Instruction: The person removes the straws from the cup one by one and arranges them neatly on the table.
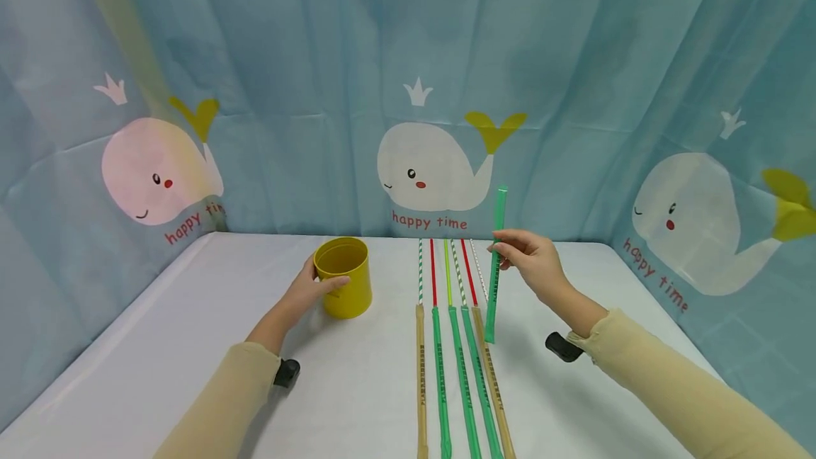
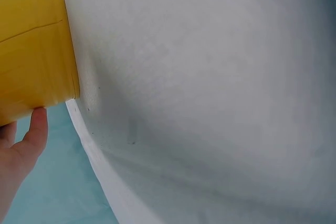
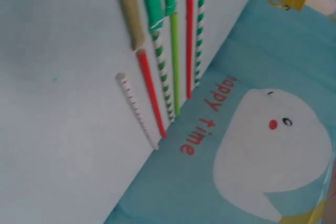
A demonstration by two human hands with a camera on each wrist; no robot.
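My left hand [image 1: 306, 294] grips a yellow bucket [image 1: 354, 292] at its left side, thumb across the front and fingers partly hidden behind. In the left wrist view, fingertips touch the bucket's [image 2: 31, 51] wall. Between thumb and fingers, my right hand [image 1: 530, 261] pinches a green paper-wrapped straw [image 1: 494, 285], held upright close to the right end of the laid-out rows. Below it lies a tan wrapped straw [image 1: 494, 381], with green wrapped straws [image 1: 441, 381] and another tan one [image 1: 421, 374] further left. Bare straws, striped [image 1: 421, 271], red [image 1: 433, 271] and lime [image 1: 448, 271], lie behind them.
A white-covered table [image 1: 357, 388] carries everything. Behind it hangs a blue curtain [image 1: 306, 161] with whale prints, meeting the table's back edge. Black wrist devices [image 1: 564, 347] sit under both forearms.
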